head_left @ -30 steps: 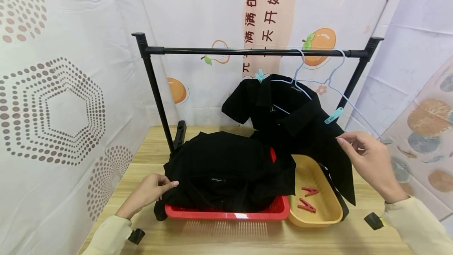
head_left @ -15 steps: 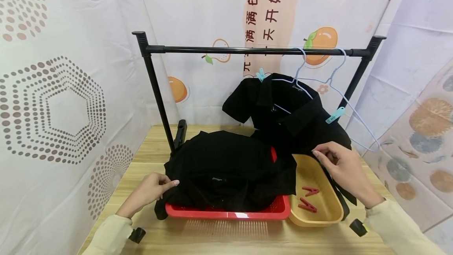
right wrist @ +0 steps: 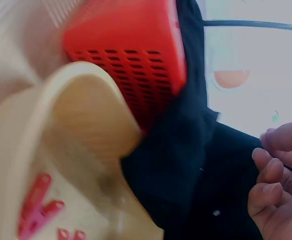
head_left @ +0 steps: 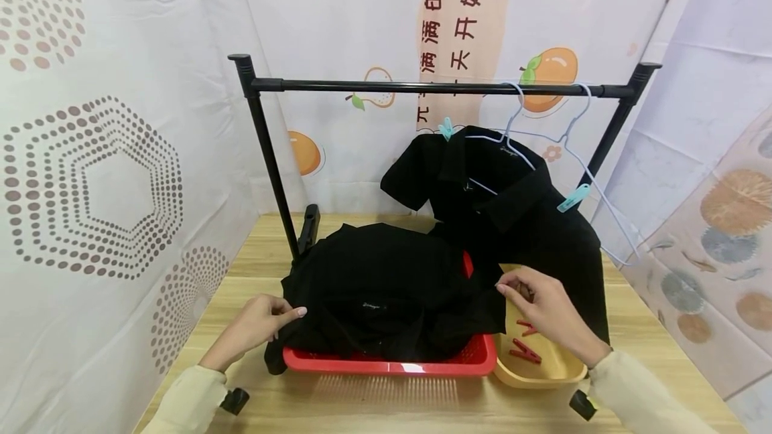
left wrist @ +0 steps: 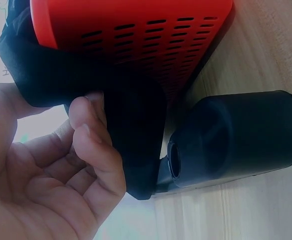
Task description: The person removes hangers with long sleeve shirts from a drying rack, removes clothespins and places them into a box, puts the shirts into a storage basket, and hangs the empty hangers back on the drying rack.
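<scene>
A black collared shirt (head_left: 374, 266) lies over the red basket (head_left: 392, 368), its neck opening toward the front. My left hand (head_left: 259, 327) pinches the edge of its left-side sleeve; in the left wrist view the black cloth (left wrist: 86, 75) passes between thumb and fingers. My right hand (head_left: 543, 307) hovers over the yellow tray, fingers loosely bent, fingertips right by the shirt's other sleeve (right wrist: 160, 165). Behind it, a second black shirt (head_left: 531, 220) hangs on a light blue hanger (head_left: 509, 127), with turquoise clothespins (head_left: 446, 128) at its shoulders.
A black rack (head_left: 386, 87) spans the back, with another blue hanger (head_left: 579, 153) at its right end. Red clothespins (head_left: 526, 351) lie in the yellow tray (head_left: 545, 382) beside the basket. A black rack foot (left wrist: 235, 137) sits near my left hand. Patterned curtains surround the wooden table (head_left: 651, 353).
My right hand has let go of the hanging shirt's sleeve and moved left and down to the basket shirt's right-side sleeve. The hanging shirt has dropped back. My left hand has stayed put.
</scene>
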Available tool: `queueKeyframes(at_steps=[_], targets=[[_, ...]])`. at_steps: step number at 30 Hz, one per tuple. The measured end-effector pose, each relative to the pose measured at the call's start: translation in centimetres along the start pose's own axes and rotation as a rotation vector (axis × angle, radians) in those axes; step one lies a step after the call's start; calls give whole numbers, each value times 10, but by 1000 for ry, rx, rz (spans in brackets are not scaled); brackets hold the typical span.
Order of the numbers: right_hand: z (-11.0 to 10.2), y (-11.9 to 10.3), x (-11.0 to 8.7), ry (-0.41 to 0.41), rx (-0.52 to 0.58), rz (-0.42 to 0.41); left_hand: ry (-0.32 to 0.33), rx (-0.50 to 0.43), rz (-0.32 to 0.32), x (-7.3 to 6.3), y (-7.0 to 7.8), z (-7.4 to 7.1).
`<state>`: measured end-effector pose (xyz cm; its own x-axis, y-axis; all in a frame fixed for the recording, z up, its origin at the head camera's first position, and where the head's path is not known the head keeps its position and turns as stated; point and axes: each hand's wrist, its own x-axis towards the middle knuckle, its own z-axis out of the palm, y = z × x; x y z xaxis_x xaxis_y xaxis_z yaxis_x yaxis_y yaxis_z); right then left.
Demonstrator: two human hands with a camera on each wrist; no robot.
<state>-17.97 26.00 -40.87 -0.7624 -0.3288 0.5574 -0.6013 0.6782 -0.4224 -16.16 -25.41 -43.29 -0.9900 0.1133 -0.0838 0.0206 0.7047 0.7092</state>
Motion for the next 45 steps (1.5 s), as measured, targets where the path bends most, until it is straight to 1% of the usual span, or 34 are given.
queueKeyframes(at_steps=[5, 11, 15, 18, 20, 22, 23, 26, 29, 31, 32, 34, 36, 37, 38, 40, 42, 44, 45], targets=[[15, 0, -6, -49, 12, 1, -1, -3, 1, 1, 1, 0], [28, 3, -14, -100, 39, 14, -10, -14, -15, 1, 0, 0], [34, 3, -17, -100, 42, 16, -9, -19, -13, 1, 0, 0], [36, 3, -17, -95, 35, 44, -7, -29, -3, 1, -1, 0], [37, 3, -17, -104, 29, 94, -4, -36, -7, 0, -2, 0], [37, 3, -17, -119, 18, 170, -1, -41, -22, 0, -4, -1], [36, 4, -17, -131, 13, 215, -1, -53, -41, 0, -5, -1], [34, 8, -15, -190, -4, 351, -10, -110, -93, 1, -9, -3], [32, 11, -12, -277, -7, 458, -36, -205, -137, 5, -13, -4], [32, 12, -10, -329, 28, 504, -58, -263, -132, 9, -15, -4], [33, 12, -9, -343, 63, 531, -66, -294, -128, 12, -16, -4], [33, 11, -7, -344, 127, 561, -68, -343, -111, 16, -17, -4], [34, 10, -4, -314, 188, 568, -47, -354, -88, 19, -17, -4], [34, 10, -3, -293, 199, 562, -29, -341, -79, 20, -16, -5], [33, 10, -1, -269, 199, 554, -5, -315, -67, 20, -15, -6], [32, 10, 2, -232, 177, 511, 49, -244, -47, 20, -12, -10], [29, 10, 6, -202, 149, 473, 101, -169, -15, 20, -6, -16], [24, 10, 12, -186, 128, 438, 147, -117, 22, 22, 1, -22], [22, 10, 16, -178, 125, 419, 165, -114, 41, 23, 6, -26]])
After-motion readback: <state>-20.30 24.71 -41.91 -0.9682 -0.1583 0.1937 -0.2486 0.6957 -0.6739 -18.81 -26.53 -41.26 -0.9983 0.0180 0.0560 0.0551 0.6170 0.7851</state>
